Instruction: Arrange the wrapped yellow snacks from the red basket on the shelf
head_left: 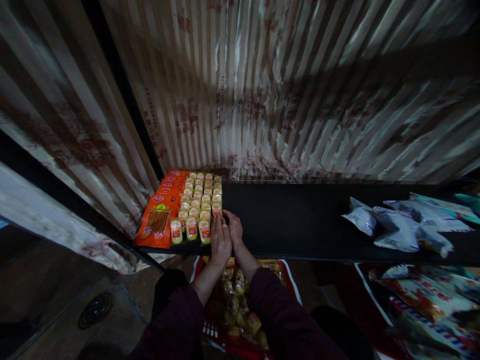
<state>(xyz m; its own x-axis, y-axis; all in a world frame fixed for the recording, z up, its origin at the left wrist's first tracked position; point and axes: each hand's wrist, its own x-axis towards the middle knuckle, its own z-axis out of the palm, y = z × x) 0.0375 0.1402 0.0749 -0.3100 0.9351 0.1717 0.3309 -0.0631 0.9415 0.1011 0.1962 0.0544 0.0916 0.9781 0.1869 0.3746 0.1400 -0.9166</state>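
On the left end of a black shelf [285, 220], small yellow snack packs [192, 227] with red-and-white labels stand upright in rows. My left hand [220, 241] is at the front right corner of these rows, its fingers close together and reaching the right-hand column. Pressed against its right side is my right hand [234, 229], with its fingers bent inward. Whatever lies under or between the fingers is hidden. Flat orange snack bags [156, 220] overlap in a row to the left of the yellow packs.
Below the shelf, between my knees, a red-and-white basket [293, 282] holds more yellow packs. Silvery bags [397, 230] lie on the shelf's right part. Another container at lower right holds colourful bags [431, 300]. Striped printed sheeting [240, 100] hangs behind, beside a dark post [123, 85].
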